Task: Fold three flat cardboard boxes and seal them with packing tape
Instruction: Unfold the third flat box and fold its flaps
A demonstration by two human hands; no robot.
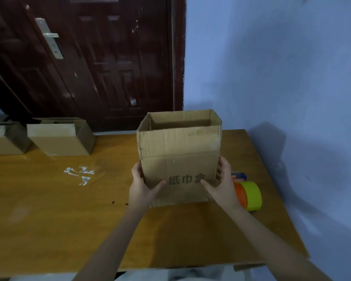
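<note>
Two hands hold a box
Left grip [143, 184] and right grip [223, 184] grasp the open box [179, 157]; tape [249, 195] sits just right.

The single head-worn view looked forward and down — close over the wooden table [49, 209], facing a door [101, 63] beyond.

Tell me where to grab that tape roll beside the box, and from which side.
Judging from its pose, take the tape roll by its yellow-green outer band, coming from above with the right hand. It lies on its side with the curved band up, and the box blocks its left side.
</note>
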